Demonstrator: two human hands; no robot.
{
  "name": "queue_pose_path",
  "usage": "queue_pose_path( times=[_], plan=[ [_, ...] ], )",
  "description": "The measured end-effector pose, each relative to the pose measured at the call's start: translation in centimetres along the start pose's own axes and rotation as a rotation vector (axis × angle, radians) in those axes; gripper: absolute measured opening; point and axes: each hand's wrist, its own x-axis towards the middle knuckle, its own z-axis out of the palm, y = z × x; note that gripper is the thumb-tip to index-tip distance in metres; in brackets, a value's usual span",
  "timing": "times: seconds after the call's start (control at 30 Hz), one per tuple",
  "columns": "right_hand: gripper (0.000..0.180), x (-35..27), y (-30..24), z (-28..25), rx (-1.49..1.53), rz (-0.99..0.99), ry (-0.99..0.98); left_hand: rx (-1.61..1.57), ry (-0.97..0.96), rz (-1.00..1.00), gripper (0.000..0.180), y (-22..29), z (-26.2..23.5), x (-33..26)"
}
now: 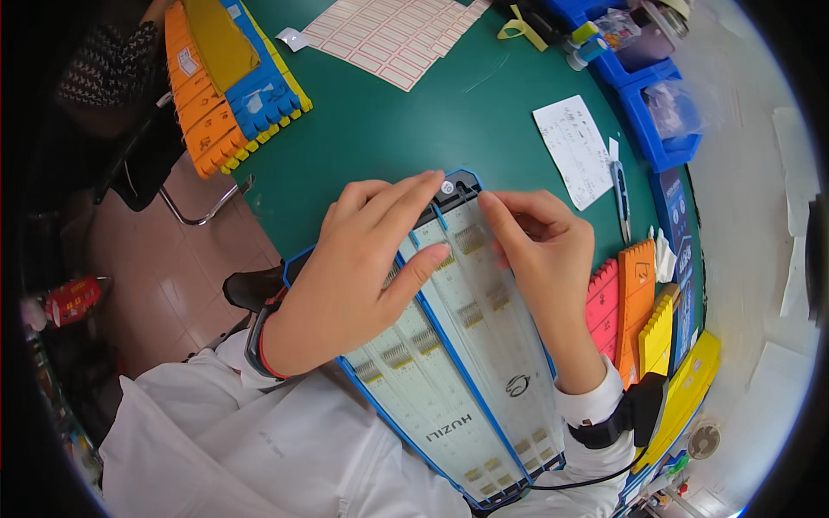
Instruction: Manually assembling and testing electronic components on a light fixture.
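Observation:
A long flat case [494, 358] with clear lids and blue edging lies lengthwise in front of me, partly over my lap. Beneath the lids show rows of small springs and yellowish pieces. Across the case's far left part rests my left hand [358, 263], fingers stretched out and thumb apart, by the black end piece [462, 188]. At the far right corner my right hand [546, 246] is closed, thumb and forefinger pinched together. Whatever it pinches, if anything, is too fine or hidden to make out.
Orange, blue and yellow notched boards [229, 95] are stacked at the far left of the green table [371, 121]. A label sheet [389, 34], a handwritten note [573, 151] and a utility knife [621, 200] lie beyond. Blue bins [661, 116] and coloured notched boards [635, 298] line the right.

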Motion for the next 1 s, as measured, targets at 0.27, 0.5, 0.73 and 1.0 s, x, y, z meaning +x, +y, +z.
queue_pose_path(
  times=[0.27, 0.5, 0.73, 1.0],
  plan=[
    [0.009, 0.1, 0.2, 0.2, -0.051, -0.064, -0.002, 0.04, -0.023, -0.028, 0.056, 0.2, 0.1, 0.2],
    [0.008, -0.2, 0.9, 0.3, -0.107, -0.242, 0.047, 0.053, -0.032, -0.02, 0.058, 0.1, 0.0, 0.4],
    [0.008, -0.9, 0.8, 0.0, -0.286, -0.445, 0.078, 0.092, -0.049, 0.006, 0.061, 0.4, 0.2, 0.0],
    [0.009, -6.3, 0.7, -4.4, -0.473, -0.295, 0.041, 0.329, -0.148, 0.023, 0.046, 1.0, 0.6, 0.5]
  ],
)
